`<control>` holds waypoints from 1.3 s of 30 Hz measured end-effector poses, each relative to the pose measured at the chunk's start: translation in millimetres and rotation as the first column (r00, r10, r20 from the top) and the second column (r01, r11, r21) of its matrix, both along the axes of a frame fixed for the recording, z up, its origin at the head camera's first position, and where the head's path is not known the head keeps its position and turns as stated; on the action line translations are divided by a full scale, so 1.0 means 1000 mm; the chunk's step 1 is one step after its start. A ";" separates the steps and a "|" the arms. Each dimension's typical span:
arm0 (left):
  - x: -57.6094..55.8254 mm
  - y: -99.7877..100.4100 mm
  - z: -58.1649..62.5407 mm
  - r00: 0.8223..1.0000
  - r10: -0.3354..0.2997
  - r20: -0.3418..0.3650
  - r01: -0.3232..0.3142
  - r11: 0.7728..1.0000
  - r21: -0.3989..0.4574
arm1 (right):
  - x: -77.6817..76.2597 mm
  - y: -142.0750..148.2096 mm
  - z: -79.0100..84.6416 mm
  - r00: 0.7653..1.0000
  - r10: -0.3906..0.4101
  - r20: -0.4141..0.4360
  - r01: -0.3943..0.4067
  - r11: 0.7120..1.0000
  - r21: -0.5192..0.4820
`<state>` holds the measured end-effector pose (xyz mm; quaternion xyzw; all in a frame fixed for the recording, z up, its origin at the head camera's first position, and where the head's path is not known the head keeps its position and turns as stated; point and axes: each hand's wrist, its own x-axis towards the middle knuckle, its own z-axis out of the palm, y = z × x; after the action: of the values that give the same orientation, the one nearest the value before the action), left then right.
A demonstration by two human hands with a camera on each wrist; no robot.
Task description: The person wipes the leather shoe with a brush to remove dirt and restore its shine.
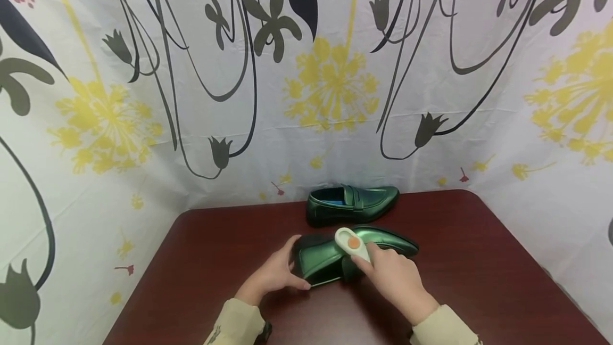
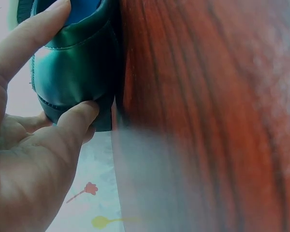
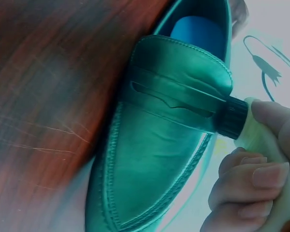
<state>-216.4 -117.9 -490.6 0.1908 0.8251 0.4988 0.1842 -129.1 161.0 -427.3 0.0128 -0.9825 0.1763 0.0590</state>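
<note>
A shiny green loafer (image 1: 318,256) lies tipped on its side on the table, its opening towards me. My left hand (image 1: 274,273) grips its heel; in the left wrist view the thumb (image 2: 55,14) lies at the collar and other fingers reach round the heel. My right hand (image 1: 397,277) holds a small brush (image 1: 351,243) with a white handle and an orange spot. Seen from the right wrist, its dark bristles (image 3: 232,117) touch the side of the loafer by the strap. A blue insole (image 3: 199,36) shows inside.
A second green loafer (image 1: 375,204) stands upright behind the first, near the table's back edge. The dark red wooden table (image 1: 210,249) extends to both sides. A white cloth (image 1: 268,174) with printed flowers hangs behind and around it.
</note>
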 end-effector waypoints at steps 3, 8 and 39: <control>-0.001 0.000 0.000 1.000 -0.005 0.003 0.005 1.000 0.003 | 0.000 0.003 -0.003 1.000 -0.005 -0.009 0.005 1.000 -0.011; -0.001 0.000 0.000 1.000 -0.006 0.007 0.006 1.000 -0.001 | 0.000 0.008 -0.006 1.000 0.002 0.000 -0.002 1.000 -0.007; -0.001 -0.001 0.001 1.000 -0.020 -0.006 0.020 1.000 0.000 | 0.002 0.039 -0.018 0.999 -0.025 0.029 0.026 0.999 -0.029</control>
<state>-217.8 -118.5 -489.6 0.2006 0.8237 0.4964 0.1867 -126.7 199.6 -445.4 -0.0033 -0.9806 0.1901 0.0475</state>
